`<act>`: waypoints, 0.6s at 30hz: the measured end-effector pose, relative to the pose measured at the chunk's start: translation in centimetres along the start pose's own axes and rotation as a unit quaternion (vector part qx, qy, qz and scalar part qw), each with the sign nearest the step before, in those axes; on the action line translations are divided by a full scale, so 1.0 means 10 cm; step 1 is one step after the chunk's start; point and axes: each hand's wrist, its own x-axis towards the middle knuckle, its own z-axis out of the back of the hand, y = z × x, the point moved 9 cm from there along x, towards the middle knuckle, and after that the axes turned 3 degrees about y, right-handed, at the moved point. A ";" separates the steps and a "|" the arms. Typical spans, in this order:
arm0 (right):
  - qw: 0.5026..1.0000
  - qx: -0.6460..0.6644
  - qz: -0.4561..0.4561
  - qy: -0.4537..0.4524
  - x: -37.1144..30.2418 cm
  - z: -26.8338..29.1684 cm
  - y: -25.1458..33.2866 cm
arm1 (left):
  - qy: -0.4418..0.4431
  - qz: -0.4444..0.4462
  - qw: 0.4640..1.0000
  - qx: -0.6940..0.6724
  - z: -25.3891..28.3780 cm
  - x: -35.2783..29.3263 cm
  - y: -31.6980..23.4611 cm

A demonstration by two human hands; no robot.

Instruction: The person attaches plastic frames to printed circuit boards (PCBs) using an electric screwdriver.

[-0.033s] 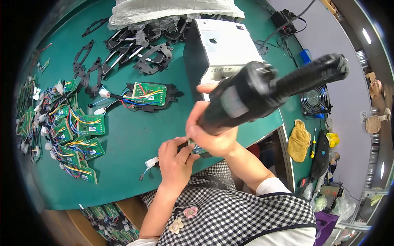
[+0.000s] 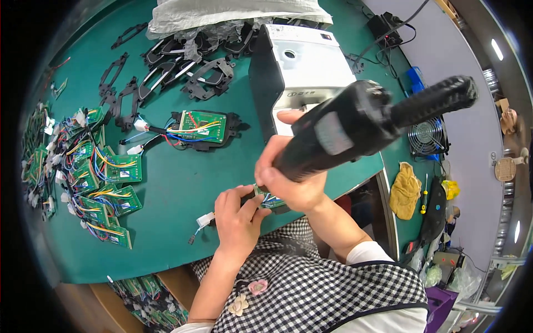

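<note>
My right hand [image 2: 297,186] is wrapped round a thick black electric screwdriver [image 2: 344,133], with its cable end tilted up to the right. The tool's tip is hidden below the hand. Just under it, near the table's front edge, lies a green circuit board [image 2: 271,201] with coloured wires, mostly covered by my hands. My left hand [image 2: 236,219] grips the board's left side with bent fingers. A white connector [image 2: 205,220] on its wires sticks out left of that hand. Farther off, another wired board [image 2: 201,127] sits in a black plastic frame [image 2: 232,123].
Several wired green boards [image 2: 123,169] are heaped at the left. Black plastic frames [image 2: 208,80] lie at the back beside a white sack [image 2: 239,15]. A white-and-black box-shaped machine [image 2: 308,61] stands just beyond my right hand. A glove [image 2: 405,191] and a fan [image 2: 427,136] are at the right.
My right hand and the electric screwdriver have shifted slightly to the right. My left hand stays in place on the board.
</note>
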 end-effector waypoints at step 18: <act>0.984 -0.099 -0.079 0.127 0.12 -0.15 -0.21 | -0.001 -0.002 1.000 0.001 0.02 0.03 -0.02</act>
